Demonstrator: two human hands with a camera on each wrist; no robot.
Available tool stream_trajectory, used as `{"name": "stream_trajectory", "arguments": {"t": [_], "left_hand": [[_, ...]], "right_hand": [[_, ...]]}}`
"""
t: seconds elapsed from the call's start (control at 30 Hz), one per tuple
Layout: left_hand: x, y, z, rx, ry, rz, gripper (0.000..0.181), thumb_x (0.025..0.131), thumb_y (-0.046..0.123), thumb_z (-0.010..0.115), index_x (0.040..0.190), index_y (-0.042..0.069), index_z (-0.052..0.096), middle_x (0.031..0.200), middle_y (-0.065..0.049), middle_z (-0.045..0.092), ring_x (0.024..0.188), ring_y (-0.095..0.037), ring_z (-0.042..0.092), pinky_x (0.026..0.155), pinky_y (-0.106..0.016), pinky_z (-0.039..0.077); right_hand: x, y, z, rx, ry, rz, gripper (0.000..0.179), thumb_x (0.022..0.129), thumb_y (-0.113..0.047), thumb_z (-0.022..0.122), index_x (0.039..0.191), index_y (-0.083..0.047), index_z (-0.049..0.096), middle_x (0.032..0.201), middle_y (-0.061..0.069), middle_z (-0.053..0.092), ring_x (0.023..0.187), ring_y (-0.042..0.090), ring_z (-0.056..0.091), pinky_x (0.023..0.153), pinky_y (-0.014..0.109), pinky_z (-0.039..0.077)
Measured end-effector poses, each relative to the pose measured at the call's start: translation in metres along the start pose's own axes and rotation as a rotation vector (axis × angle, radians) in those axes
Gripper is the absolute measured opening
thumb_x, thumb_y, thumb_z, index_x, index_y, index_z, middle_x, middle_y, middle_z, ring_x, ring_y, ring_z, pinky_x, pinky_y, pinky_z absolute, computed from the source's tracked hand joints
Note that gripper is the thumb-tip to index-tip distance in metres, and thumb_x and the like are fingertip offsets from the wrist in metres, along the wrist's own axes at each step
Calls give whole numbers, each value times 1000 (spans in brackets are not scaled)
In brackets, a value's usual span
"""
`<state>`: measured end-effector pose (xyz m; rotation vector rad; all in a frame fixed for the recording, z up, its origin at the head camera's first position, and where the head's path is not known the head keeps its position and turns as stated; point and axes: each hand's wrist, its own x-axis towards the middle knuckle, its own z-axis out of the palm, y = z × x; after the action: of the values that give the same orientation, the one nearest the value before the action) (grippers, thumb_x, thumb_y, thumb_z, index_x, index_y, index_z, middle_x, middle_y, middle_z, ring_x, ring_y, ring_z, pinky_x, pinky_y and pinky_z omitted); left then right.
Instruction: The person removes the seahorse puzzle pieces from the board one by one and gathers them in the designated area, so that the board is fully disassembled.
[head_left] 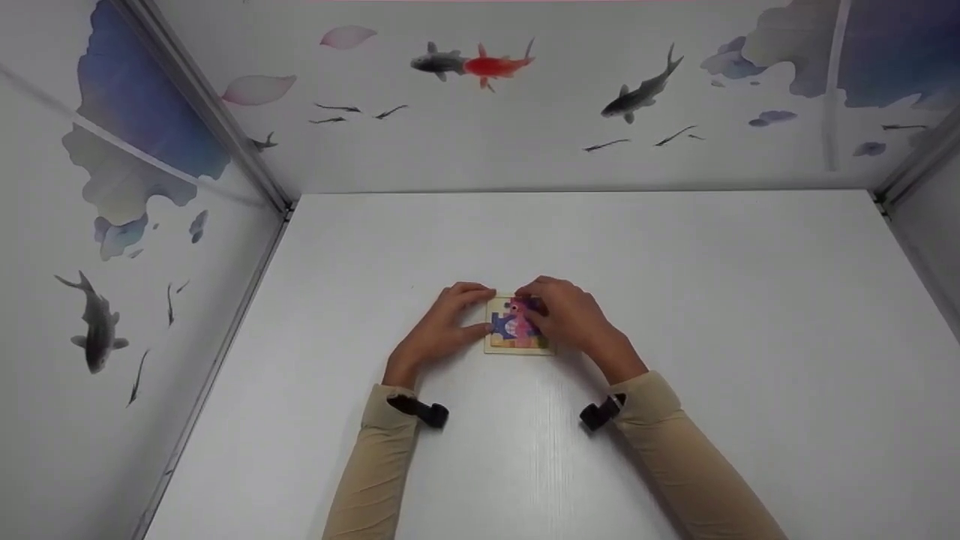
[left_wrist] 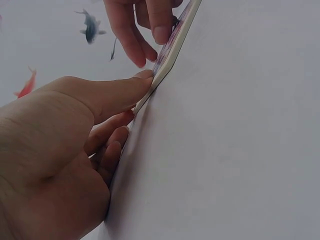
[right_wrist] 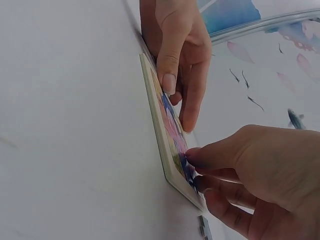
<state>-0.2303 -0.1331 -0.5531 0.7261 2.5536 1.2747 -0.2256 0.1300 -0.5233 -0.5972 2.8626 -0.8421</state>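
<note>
A small square jigsaw puzzle (head_left: 516, 328) lies flat on the white table, with a pink figure among blue and purple pieces inside a pale wooden frame. My left hand (head_left: 444, 324) holds the frame by its left side, thumb on the near left part and fingers at the far left corner. At the upper right part of the puzzle, my right hand (head_left: 576, 316) pinches a dark blue puzzle piece (right_wrist: 190, 172) between thumb and fingertips. The right fingers hide that corner in the head view, and the piece's outline is not clear.
White panels printed with fish (head_left: 637, 94) and petals stand behind and on both sides of the table (head_left: 360, 240). Each wrist carries a black strapped camera (head_left: 600, 412) over a beige sleeve (head_left: 679, 450).
</note>
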Motion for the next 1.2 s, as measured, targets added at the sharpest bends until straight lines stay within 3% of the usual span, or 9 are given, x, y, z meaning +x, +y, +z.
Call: {"name": "stream_trajectory", "arguments": {"t": [0.27, 0.63, 0.93, 1.2], "left_hand": [[-1, 0, 0, 5, 1, 8, 56, 103, 24, 77, 154, 13, 60, 159, -7, 51, 153, -28, 41, 131, -50, 33], [-1, 0, 1, 10, 3, 1, 57, 104, 24, 76, 156, 14, 58, 159, -4, 51, 154, -25, 41, 131, -49, 33], [-1, 1, 1, 12, 2, -11, 56, 103, 26, 77, 156, 16, 59, 159, -2, 51, 155, -24, 40, 131, -48, 33], [-1, 0, 0, 3, -4, -9, 57, 103, 27, 77, 155, 17, 59, 159, -3, 51, 155, -24, 38, 132, -49, 32]], "right_hand": [[-1, -7, -1, -104, -3, -6, 33, 102, -22, 78, 133, -13, 78, 129, 8, 78, 119, 29, 74, 102, 53, 61], [2, 7, 4, 33, -77, -48, 49, 108, -19, 67, 155, -8, 59, 145, 14, 60, 122, 29, 66, 110, 50, 57], [2, 14, 6, 156, -71, -65, 38, 108, -17, 67, 146, -12, 65, 141, 10, 56, 116, 25, 61, 109, 46, 57], [3, 19, 6, 232, -49, -91, 36, 106, -14, 70, 142, -10, 64, 131, 10, 59, 106, 24, 58, 96, 39, 56]]}}
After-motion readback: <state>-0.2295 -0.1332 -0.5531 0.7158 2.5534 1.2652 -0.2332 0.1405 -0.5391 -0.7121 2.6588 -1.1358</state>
